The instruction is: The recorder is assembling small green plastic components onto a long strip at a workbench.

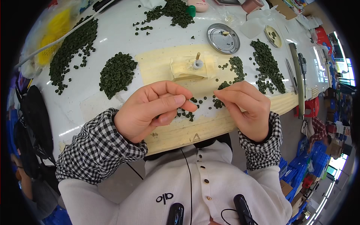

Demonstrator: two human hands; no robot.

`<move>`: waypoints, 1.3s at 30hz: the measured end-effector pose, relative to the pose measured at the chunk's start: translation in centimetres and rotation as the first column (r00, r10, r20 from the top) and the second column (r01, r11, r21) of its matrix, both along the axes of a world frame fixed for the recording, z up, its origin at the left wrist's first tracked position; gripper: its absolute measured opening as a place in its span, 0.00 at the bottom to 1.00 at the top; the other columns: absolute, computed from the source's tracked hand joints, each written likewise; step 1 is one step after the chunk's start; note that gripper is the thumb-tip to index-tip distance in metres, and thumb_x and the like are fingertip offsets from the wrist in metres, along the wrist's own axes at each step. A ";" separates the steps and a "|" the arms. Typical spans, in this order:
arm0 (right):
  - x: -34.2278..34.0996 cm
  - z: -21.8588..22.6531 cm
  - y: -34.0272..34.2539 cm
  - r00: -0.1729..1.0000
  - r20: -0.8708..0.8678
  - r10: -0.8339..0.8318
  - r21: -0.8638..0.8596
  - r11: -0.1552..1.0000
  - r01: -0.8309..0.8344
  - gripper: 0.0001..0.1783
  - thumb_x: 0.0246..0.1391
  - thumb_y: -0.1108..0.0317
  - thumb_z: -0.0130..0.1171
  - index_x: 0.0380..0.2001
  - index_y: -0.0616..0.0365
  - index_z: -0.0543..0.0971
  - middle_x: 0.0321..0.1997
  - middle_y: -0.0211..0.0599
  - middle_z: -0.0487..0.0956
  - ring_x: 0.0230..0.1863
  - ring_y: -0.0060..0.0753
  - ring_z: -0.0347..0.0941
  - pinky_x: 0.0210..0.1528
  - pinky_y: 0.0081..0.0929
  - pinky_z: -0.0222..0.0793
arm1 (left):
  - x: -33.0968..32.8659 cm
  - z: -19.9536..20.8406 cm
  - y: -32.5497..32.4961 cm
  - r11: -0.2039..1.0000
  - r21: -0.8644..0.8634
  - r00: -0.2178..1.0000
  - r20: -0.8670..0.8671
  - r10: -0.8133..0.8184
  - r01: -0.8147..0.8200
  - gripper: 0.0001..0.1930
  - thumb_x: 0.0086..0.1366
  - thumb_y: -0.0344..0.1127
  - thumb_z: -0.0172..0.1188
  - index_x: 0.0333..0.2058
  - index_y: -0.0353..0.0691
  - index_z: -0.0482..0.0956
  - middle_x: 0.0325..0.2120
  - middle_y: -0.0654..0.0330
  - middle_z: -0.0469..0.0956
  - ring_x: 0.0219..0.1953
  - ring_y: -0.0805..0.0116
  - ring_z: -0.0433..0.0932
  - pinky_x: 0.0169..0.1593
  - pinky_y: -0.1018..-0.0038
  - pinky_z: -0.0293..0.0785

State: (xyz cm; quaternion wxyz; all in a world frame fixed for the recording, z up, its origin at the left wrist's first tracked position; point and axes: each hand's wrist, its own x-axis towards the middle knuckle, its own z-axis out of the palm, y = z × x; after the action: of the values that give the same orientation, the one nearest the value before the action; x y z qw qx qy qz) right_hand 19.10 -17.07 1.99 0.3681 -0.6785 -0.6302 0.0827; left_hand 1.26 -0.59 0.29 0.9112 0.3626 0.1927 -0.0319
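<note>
Both my hands are raised over the near edge of the table, a short gap between their fingertips. My left hand (152, 107) is curled, its thumb pressed toward the index finger; anything in that pinch is too small to see. On the other side my right hand (247, 107) has thumb and fingertips together, and what they may hold is hidden. Small dark green round parts (186, 114) lie scattered beneath and between the hands. Just beyond stands a block wrapped in cream tape (189, 70), with a whitish round holder (198, 64) and an upright brown pin (197, 56) on it.
Heaps of dark green parts lie at left (118, 73), far left (75, 48), the back (174, 13) and right (268, 63). A round metal tin lid (223, 38) and a small cream dish (273, 36) sit behind. Tweezers (291, 75) and a long bar (299, 78) lie right.
</note>
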 end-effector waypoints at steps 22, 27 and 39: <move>-2.7 -0.7 0.6 0.437 -0.899 -0.002 -0.046 0.995 -0.089 0.08 0.50 0.81 0.55 0.36 0.68 0.74 0.38 0.35 0.72 0.37 0.20 0.70 0.40 0.17 0.70 | 0.0 0.4 -0.1 1.000 0.013 1.000 -0.004 -0.022 0.022 0.10 0.64 0.32 0.49 0.41 0.36 0.72 0.34 0.55 0.79 0.16 0.86 0.58 0.20 0.90 0.55; -2.8 -0.9 0.7 0.371 -0.929 -0.004 -0.045 0.994 -0.104 0.07 0.51 0.80 0.54 0.36 0.68 0.74 0.38 0.34 0.72 0.37 0.18 0.70 0.38 0.16 0.69 | -0.1 0.4 -0.1 0.999 0.013 0.999 0.030 -0.031 0.030 0.09 0.64 0.32 0.50 0.41 0.36 0.72 0.34 0.55 0.79 0.15 0.86 0.58 0.19 0.90 0.55; -3.5 -0.8 0.9 0.386 -0.922 -0.033 -0.057 0.997 -0.051 0.08 0.51 0.79 0.55 0.36 0.67 0.74 0.39 0.34 0.72 0.37 0.20 0.71 0.40 0.17 0.70 | -0.2 0.3 -0.1 1.000 0.007 1.000 -0.010 -0.014 0.014 0.09 0.62 0.29 0.53 0.41 0.37 0.74 0.33 0.57 0.79 0.17 0.85 0.60 0.21 0.87 0.56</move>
State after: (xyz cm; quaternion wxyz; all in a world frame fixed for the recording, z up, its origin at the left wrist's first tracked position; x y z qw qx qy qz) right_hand 15.65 -16.17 1.19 0.6293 -0.5288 -0.3208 0.4706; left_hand 1.09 -0.73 0.59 0.9087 0.3669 0.1948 -0.0396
